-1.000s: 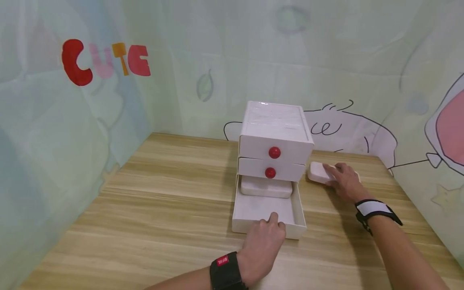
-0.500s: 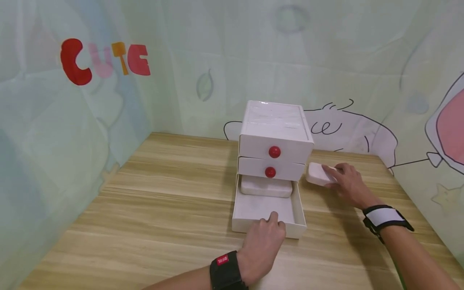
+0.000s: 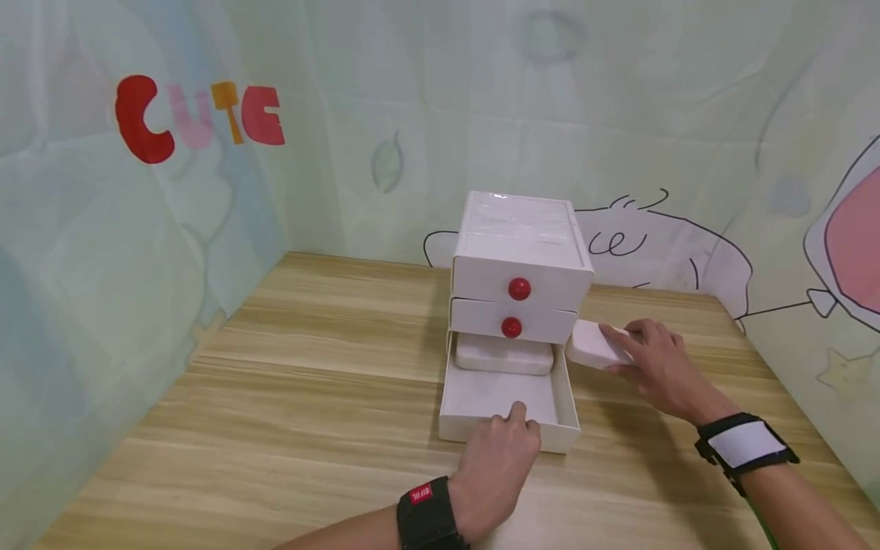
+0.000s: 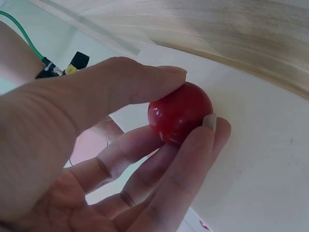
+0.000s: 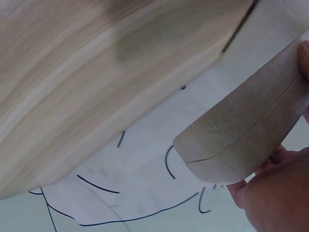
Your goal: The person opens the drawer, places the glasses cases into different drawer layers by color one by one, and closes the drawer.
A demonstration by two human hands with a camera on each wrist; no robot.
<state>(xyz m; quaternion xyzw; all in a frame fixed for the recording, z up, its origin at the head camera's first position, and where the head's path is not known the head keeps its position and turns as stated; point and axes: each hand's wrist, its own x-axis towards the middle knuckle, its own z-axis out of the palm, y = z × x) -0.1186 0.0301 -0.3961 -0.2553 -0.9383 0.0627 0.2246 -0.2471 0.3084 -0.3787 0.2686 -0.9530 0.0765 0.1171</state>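
My left hand (image 3: 496,462) pinches the round red knob (image 4: 180,113) on the front of the lowest drawer (image 3: 560,438), which stands pulled out. In the head view the hand hides that knob. Inside the drawer, toward the back, lies a white rounded block (image 3: 504,357). My right hand (image 3: 656,363) grips a second white rounded block (image 3: 595,344) between thumb and fingers, just right of the drawer and above the table. A seam line runs along this block's side in the right wrist view. Both belong beside a white drawer cabinet (image 3: 522,229).
Two upper drawers, each with a red knob (image 3: 519,289), are closed. The cabinet stands on a wood-grain table (image 3: 330,367) near the back. Printed cloth walls (image 3: 371,114) enclose the table at the left, back and right.
My right hand has lifted the second block from the table and brought it left and nearer, close to the drawer's side. The left hand and the drawer stay in place.
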